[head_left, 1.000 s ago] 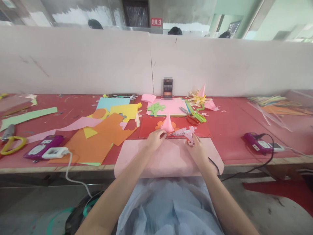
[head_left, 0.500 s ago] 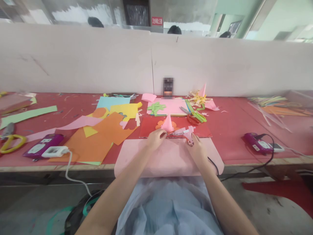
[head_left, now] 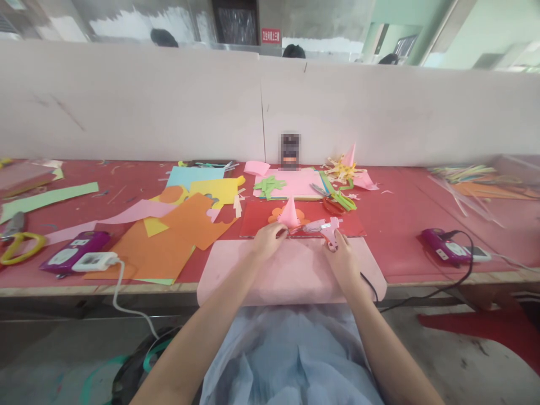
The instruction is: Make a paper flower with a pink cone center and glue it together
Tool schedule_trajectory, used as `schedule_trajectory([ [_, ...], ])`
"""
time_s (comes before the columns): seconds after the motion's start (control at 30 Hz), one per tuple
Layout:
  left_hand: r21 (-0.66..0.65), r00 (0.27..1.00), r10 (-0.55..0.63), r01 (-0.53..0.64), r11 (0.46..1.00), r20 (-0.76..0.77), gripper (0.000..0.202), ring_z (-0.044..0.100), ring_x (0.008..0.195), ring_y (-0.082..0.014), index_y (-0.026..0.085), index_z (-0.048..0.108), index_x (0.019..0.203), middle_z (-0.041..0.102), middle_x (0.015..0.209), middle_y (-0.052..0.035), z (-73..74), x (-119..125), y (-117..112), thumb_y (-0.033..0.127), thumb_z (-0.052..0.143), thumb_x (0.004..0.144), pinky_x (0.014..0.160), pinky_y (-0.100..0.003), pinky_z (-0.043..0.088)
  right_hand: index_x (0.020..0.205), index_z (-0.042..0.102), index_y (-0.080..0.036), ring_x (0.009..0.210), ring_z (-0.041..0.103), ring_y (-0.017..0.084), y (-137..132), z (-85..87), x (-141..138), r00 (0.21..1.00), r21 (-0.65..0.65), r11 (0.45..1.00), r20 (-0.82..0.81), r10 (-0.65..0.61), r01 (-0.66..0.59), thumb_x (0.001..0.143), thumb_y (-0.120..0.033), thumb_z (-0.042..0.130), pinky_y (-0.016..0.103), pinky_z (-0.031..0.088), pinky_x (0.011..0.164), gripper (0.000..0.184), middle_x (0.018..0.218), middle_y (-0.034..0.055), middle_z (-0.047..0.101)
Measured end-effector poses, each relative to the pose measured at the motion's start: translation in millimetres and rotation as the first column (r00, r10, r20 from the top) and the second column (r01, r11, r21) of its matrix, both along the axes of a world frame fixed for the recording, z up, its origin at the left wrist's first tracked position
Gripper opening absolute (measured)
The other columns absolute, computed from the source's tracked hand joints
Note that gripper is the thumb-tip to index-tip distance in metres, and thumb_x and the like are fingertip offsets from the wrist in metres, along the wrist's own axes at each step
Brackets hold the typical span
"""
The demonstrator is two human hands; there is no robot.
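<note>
A pink paper cone (head_left: pixel 289 214) stands upright on an orange paper flower (head_left: pixel 275 214). My left hand (head_left: pixel 270 237) is closed at the cone's lower left edge, with thumb and fingertips pinching its base; exactly how much they grip is partly hidden. In my right hand (head_left: pixel 341 256) is a pink hot glue gun (head_left: pixel 328 229), held by its handle. Its nozzle points left, close to the base of the cone. Underneath lies a red sheet (head_left: pixel 253 222), and both forearms reach over a pink padded mat (head_left: pixel 295 270).
Scissors with green handles (head_left: pixel 341 199) lie behind the glue gun. Orange paper (head_left: pixel 156 247) and a purple power strip (head_left: pixel 76 251) are at left. Another power strip (head_left: pixel 445 247) sits at right, with a black cord. A yellow, fringed paper piece with a cone (head_left: pixel 346 166) stands behind.
My right hand has shifted slightly to the right with the glue gun, drawing its nozzle a little away from the cone. My left hand stays at the cone's base.
</note>
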State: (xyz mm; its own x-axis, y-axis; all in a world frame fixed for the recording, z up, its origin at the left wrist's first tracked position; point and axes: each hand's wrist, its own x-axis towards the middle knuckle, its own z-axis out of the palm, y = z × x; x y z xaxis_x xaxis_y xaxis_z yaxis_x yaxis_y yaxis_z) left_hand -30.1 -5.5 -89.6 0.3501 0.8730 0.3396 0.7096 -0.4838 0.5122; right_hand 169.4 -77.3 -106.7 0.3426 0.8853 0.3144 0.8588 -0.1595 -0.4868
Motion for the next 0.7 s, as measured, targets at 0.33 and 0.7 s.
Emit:
schedule_trajectory([
  [0.33,0.018,0.999,-0.019,0.019,1.0,-0.04,0.014,0.059,0.084,-0.0144,0.021,0.061,0.088,0.065,0.092,-0.0006,-2.9,-1,0,0.023,0.05,0.08,0.072,-0.024,0.044,0.122,0.044,-0.017,0.087,0.058,0.022,-3,4.5,-2,0.998,-0.039,0.997,0.027,-0.063,0.064,0.079,-0.035,0.044,0.029,0.04,0.068,0.046,0.114,0.0105,0.056],
  [0.7,0.144,0.959,-0.115,0.156,0.977,-0.259,0.019,0.057,0.085,-0.0151,0.02,0.06,0.092,0.06,0.093,-0.0029,-5.3,-1,-3,0.032,0.049,0.082,0.073,-0.026,0.044,0.123,0.042,-0.014,0.1,0.053,0.026,-4,4.0,23,0.981,-0.09,0.978,-0.032,-0.192,0.189,0.077,-0.043,0.044,0.031,0.04,0.076,0.055,0.116,0.0144,0.054],
])
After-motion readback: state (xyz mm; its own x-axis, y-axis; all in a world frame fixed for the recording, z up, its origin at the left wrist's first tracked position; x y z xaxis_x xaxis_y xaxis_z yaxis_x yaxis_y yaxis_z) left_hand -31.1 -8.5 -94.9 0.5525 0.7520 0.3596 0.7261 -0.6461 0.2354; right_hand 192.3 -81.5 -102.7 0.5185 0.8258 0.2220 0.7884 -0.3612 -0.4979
